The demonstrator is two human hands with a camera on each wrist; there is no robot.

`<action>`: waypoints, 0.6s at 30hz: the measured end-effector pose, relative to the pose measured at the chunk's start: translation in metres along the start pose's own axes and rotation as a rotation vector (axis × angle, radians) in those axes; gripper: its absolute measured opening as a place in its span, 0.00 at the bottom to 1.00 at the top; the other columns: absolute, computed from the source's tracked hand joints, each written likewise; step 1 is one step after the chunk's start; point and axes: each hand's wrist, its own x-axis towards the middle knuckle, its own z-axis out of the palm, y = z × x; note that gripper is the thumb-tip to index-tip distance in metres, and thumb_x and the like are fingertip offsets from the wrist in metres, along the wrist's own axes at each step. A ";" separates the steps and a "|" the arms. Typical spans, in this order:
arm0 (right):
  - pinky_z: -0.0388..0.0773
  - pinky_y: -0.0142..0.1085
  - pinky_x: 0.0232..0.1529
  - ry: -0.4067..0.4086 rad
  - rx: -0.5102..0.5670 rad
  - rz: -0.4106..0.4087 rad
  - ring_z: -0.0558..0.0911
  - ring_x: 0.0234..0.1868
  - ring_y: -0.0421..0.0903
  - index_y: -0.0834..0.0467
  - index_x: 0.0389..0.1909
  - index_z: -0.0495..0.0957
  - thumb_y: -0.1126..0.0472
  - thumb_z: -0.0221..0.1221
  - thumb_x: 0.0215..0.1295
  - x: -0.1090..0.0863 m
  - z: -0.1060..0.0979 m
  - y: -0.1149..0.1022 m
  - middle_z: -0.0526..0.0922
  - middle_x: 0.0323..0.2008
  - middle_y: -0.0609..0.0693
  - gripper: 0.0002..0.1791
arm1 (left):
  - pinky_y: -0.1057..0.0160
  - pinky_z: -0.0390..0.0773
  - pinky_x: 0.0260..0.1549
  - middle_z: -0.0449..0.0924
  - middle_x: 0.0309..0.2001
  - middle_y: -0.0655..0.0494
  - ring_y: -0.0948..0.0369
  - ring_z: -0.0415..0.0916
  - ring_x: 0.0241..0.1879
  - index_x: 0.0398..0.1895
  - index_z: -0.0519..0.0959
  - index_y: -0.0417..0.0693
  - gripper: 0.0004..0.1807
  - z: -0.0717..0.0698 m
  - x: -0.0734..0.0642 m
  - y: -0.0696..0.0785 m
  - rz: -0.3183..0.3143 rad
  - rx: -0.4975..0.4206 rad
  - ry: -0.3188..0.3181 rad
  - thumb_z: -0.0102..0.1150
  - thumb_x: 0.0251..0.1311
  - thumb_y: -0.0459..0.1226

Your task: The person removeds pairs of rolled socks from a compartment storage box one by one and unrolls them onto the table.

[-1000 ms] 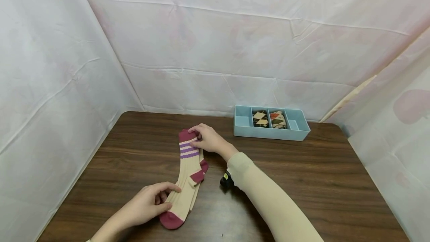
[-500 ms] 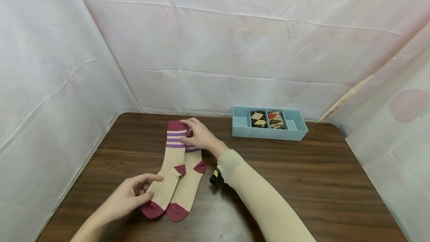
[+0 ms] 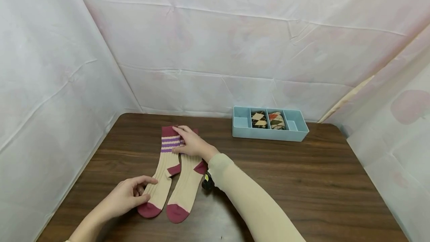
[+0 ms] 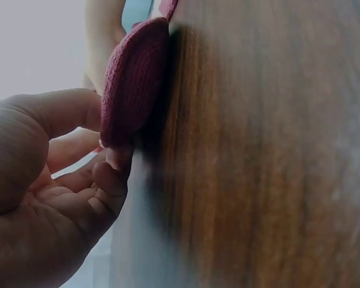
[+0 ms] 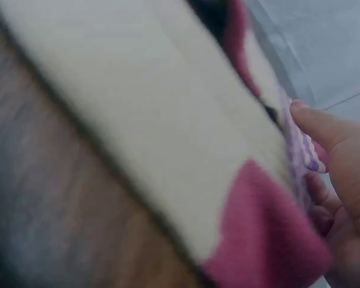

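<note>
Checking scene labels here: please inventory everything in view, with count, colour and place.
Woodgrain table: 1, dark brown, under socks and tray
Ribbed knit socks: 2, cream, maroon and purple, side by side left of centre
Divided plastic tray: 1, light blue, far edge, right of centre
Argyle fabric bundle: 1, black and cream, second compartment from left
Second argyle bundle: 1, beige, orange and green, third compartment
Draped sheeting: count unclear, white and pink, around table
Small device: 1, black, by right sleeve, which is pale beige
Left hand: 1, bare, touching left sock near toe
Right hand: 1, bare, touching left sock's cuff
</note>
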 end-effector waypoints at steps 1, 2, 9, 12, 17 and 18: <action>0.68 0.41 0.77 -0.004 -0.003 0.008 0.70 0.77 0.48 0.50 0.89 0.53 0.46 0.71 0.74 0.000 0.002 0.001 0.52 0.86 0.54 0.52 | 0.65 0.75 0.23 0.80 0.29 0.63 0.68 0.75 0.27 0.62 0.85 0.52 0.21 0.000 0.000 0.000 0.000 0.012 -0.002 0.74 0.66 0.34; 0.68 0.41 0.77 -0.006 -0.008 0.015 0.69 0.78 0.49 0.51 0.89 0.54 0.45 0.71 0.74 0.000 0.003 0.002 0.52 0.86 0.54 0.51 | 0.65 0.75 0.24 0.81 0.31 0.63 0.68 0.75 0.28 0.61 0.85 0.53 0.21 0.000 0.001 0.000 -0.001 0.023 -0.001 0.75 0.65 0.34; 0.65 0.39 0.78 -0.019 -0.067 0.022 0.69 0.77 0.48 0.56 0.85 0.64 0.43 0.69 0.75 -0.001 0.008 0.004 0.53 0.85 0.56 0.45 | 0.65 0.77 0.30 0.81 0.46 0.57 0.70 0.76 0.34 0.61 0.86 0.54 0.23 0.002 -0.001 0.000 0.049 0.088 0.012 0.79 0.63 0.36; 0.64 0.39 0.79 -0.018 -0.094 0.011 0.66 0.80 0.49 0.57 0.84 0.65 0.42 0.69 0.76 0.000 0.007 0.004 0.54 0.86 0.55 0.44 | 0.65 0.77 0.30 0.80 0.47 0.57 0.70 0.75 0.33 0.62 0.85 0.54 0.25 0.000 -0.002 0.000 0.066 0.103 0.016 0.80 0.62 0.37; 0.61 0.47 0.82 -0.052 -0.157 0.023 0.58 0.85 0.54 0.52 0.85 0.64 0.39 0.67 0.76 0.000 0.006 0.001 0.56 0.86 0.51 0.45 | 0.66 0.76 0.31 0.78 0.46 0.58 0.71 0.74 0.33 0.62 0.85 0.54 0.26 -0.002 -0.004 -0.002 0.088 0.122 0.019 0.82 0.60 0.37; 0.60 0.48 0.82 -0.060 -0.164 0.030 0.58 0.85 0.54 0.51 0.86 0.64 0.39 0.67 0.76 0.000 0.006 0.000 0.56 0.87 0.50 0.45 | 0.66 0.76 0.31 0.78 0.46 0.58 0.71 0.74 0.33 0.62 0.85 0.53 0.26 -0.003 -0.004 -0.003 0.090 0.122 0.017 0.82 0.60 0.37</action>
